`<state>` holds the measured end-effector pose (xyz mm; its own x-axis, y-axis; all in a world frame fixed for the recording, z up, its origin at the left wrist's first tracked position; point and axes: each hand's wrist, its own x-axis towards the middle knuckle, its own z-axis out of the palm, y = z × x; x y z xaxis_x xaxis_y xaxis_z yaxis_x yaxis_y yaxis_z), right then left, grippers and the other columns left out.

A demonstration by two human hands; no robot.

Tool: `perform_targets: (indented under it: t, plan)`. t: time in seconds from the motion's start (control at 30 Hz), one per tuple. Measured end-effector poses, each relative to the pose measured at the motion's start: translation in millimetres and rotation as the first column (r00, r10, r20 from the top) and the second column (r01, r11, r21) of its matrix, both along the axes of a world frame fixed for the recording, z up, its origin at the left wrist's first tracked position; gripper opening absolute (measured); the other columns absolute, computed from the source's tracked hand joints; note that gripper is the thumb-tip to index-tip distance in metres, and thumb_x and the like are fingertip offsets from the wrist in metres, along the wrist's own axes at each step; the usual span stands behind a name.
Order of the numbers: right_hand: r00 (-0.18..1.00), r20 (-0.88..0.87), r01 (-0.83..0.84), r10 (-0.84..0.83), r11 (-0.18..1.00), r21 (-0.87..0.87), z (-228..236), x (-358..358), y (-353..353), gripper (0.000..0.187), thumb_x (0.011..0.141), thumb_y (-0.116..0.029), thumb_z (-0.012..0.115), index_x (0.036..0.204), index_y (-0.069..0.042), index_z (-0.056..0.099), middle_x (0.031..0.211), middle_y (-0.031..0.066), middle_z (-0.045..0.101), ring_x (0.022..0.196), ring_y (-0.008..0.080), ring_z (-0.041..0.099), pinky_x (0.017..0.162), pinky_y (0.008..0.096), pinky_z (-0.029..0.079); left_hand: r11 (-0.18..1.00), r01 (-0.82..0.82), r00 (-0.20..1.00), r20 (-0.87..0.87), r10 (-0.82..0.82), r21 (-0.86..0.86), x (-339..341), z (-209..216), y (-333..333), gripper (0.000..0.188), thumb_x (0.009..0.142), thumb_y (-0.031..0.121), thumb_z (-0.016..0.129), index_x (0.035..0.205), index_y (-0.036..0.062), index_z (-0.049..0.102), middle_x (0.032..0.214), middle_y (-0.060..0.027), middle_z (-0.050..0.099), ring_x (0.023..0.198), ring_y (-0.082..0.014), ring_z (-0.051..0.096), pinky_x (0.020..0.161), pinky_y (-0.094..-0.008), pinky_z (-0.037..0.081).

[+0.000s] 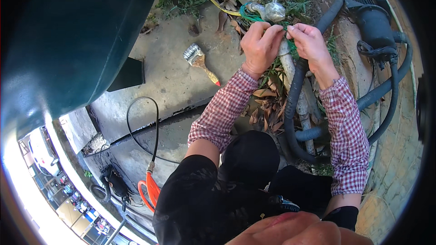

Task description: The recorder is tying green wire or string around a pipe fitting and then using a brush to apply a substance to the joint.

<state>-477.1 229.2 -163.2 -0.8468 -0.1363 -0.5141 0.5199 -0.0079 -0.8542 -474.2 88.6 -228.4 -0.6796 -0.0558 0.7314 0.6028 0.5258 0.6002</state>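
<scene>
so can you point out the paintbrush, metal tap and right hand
Paintbrush (199, 61): head view, mid-length, between silvery end and red handle tip
Metal tap (274, 12): head view, on its silvery body
Right hand (311, 46): head view, middle of the hand

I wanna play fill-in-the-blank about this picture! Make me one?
1. A ____ with a red-tipped handle lies on the concrete.
2. The right hand is farther from it than the other, the ____.
3. The hose joined to the thin black one is ____.

Answers: paintbrush; left hand; orange
</scene>
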Motion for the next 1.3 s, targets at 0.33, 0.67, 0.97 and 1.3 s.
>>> perform_targets:
  t: [0.33,0.67,0.97,1.3]
  plan:
    - [0.893,0.408,0.446,-0.189,0.488,-0.750,-21.0,16.5,-18.0,0.021,0.090,-0.019,0.047,0.081,-0.001,0.054,0.053,-0.0028,0.047,0.034,0.0059,0.029,0.035,0.0200,0.024,0.993,0.033,0.993,-0.105,-0.045,-0.115,-14.3,0.4,2.5,0.018,0.063,0.004,0.069,0.079,0.0095,0.061,0.064,-0.0037,0.048,0.057,-0.0183,0.051,0.048,-0.0282,0.040]
    - [0.551,-0.795,0.368,0.254,0.781,0.505,0.2,17.4,-10.5,0.030,0.081,-0.003,0.045,0.110,-0.003,0.053,0.113,0.0132,0.056,0.064,0.0237,0.056,0.054,0.0298,0.044,0.928,0.105,0.994,0.037,-0.098,-0.357,-16.3,11.7,2.7,0.014,0.069,0.007,0.058,0.083,0.0090,0.057,0.064,-0.0052,0.045,0.059,-0.0203,0.053,0.049,-0.0321,0.040]
    - [0.469,-0.578,0.240,0.668,0.534,0.811,0.9,-2.7,2.4,0.010,0.076,-0.005,0.057,0.084,-0.002,0.051,0.077,0.0128,0.054,0.072,0.0335,0.055,0.060,0.0401,0.043,0.940,0.120,0.992,0.084,-0.098,-0.318,-11.3,14.6,-6.1,0.010,0.075,0.006,0.059,0.083,0.0113,0.061,0.063,-0.0052,0.048,0.053,-0.0215,0.051,0.046,-0.0298,0.039]
    - [0.532,-0.570,-0.015,0.626,0.680,0.733,6.2,-19.0,10.9,0.014,0.082,-0.011,0.057,0.080,0.003,0.054,0.066,0.0108,0.054,0.058,0.0190,0.051,0.054,0.0308,0.039,0.435,-0.294,0.734,0.492,-0.467,0.851,37.4,-21.7,-2.5,0.019,0.090,0.019,0.049,0.104,0.0062,0.048,0.083,0.0008,0.051,0.069,-0.0054,0.046,0.060,-0.0179,0.037]
